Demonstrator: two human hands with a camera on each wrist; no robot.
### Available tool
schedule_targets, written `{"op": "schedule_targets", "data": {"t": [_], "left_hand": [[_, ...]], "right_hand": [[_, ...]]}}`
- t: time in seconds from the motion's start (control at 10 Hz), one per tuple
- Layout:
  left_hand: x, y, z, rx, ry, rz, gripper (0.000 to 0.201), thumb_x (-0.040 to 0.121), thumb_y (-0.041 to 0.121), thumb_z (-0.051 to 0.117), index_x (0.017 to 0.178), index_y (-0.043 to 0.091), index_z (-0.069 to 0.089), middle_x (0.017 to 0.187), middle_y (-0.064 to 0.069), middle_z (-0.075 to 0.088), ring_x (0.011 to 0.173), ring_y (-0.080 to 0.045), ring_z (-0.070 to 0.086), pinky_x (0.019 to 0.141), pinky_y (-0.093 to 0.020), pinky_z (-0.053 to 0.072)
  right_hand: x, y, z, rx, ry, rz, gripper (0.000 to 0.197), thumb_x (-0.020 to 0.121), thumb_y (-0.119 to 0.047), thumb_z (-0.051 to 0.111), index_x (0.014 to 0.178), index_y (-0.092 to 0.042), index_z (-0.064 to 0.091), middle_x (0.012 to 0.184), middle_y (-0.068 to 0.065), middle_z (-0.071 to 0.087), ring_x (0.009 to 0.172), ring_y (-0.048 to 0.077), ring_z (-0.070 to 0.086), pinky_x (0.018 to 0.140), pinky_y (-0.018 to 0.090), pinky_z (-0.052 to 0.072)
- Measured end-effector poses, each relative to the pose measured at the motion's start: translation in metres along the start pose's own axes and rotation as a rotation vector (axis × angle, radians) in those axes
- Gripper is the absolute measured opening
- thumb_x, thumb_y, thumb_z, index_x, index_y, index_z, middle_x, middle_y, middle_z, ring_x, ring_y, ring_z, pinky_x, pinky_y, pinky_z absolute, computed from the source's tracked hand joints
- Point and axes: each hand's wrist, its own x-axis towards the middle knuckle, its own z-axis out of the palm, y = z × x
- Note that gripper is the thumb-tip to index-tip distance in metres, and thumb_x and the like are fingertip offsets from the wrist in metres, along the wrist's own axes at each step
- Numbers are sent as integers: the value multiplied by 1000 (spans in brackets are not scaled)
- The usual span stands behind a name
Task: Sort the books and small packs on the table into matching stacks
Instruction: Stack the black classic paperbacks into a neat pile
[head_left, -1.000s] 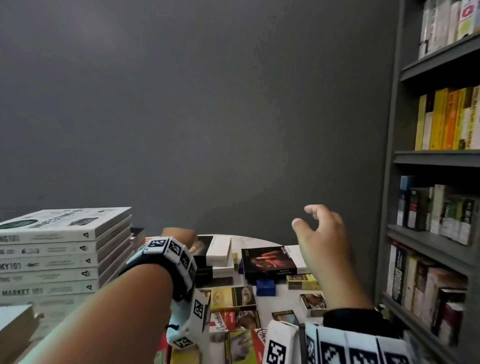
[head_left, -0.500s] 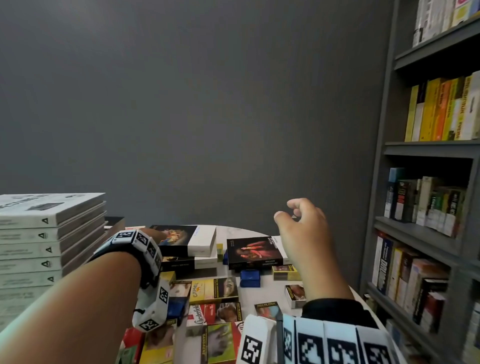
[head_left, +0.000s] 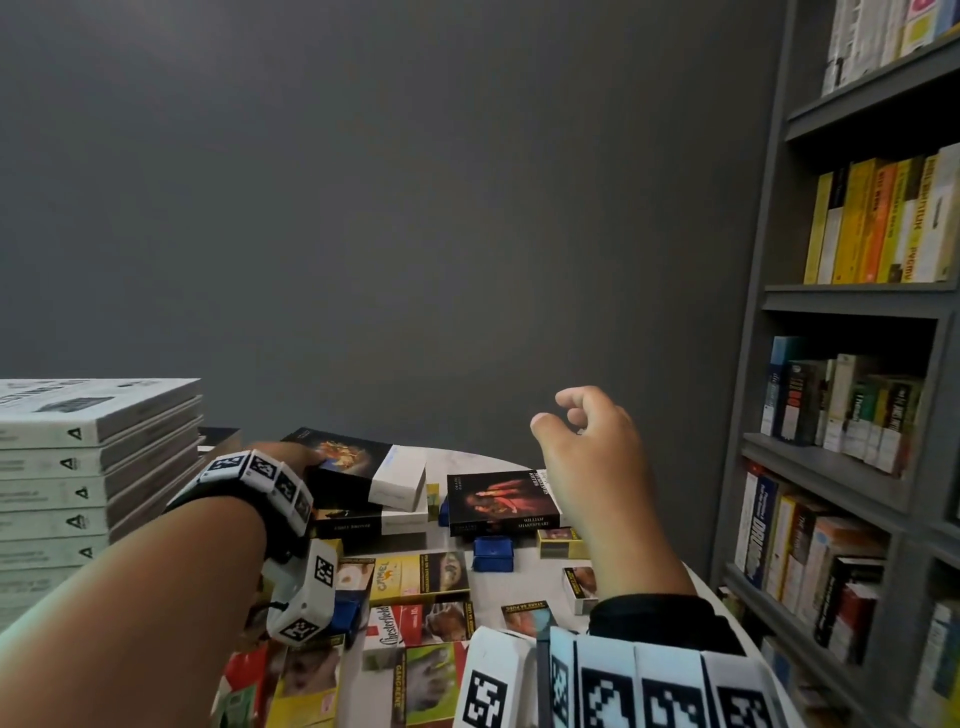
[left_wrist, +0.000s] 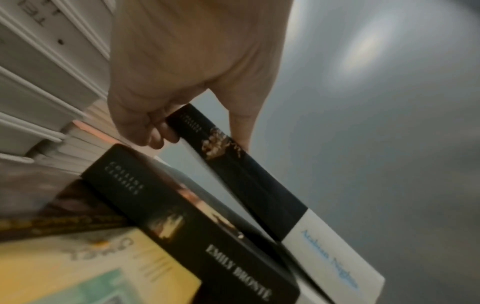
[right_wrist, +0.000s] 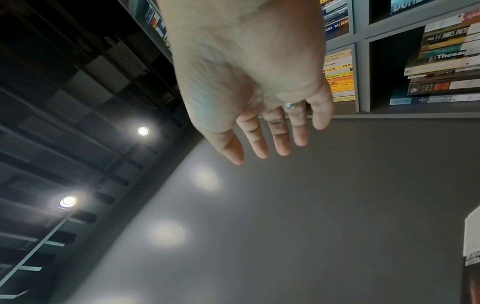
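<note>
The left hand, which a second ago rested on the black-and-white paperback book atop the far pile, now grips its near black end, thumb over the cover and fingers curled under the edge, and the book tilts up off the Emily Brontë paperback beneath. The right hand curls its fingers looser and sits slightly lower above the tabletop.
</note>
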Motion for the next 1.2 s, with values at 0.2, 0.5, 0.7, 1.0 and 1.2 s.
{"op": "schedule_targets", "data": {"t": [0.2,0.5,0.7,1.0,1.2], "left_hand": [[9,27,-8,-217,-4,32,22,86,16,60,67,14,51,55,0,58,60,-20,47,66,-31,46],[-71,122,6,-219,87,318,22,74,14,72,64,6,55,70,-10,58,81,-28,64,84,-44,55],[-136,179,15,-204,-22,544,22,79,16,70,69,8,53,73,-9,56,73,-26,60,62,-36,56],[-220,215,27,-125,-110,747,18,81,20,68,83,7,57,85,-7,63,71,-18,64,50,-24,57],[-236,211,32,-140,-188,781,26,85,35,63,91,10,61,81,-3,66,62,-9,63,49,-16,53]], "right_hand": [[-1,-3,-2,10,-5,-12,32,92,-26,51,124,-21,52,122,-2,48,97,12,46,74,25,36],[-3,-4,-8,32,-1,-35,41,91,-26,56,130,-24,46,125,-3,46,104,13,46,78,26,36],[-4,-1,-13,-55,10,-82,77,80,-33,70,143,-31,27,141,-3,33,120,20,44,93,37,46],[-1,2,-11,-30,168,-144,94,77,-25,75,150,-27,15,151,1,24,136,23,34,104,46,42],[-1,8,-17,-24,260,-78,84,85,-7,63,150,-28,13,142,7,43,124,25,49,101,42,46]]}}
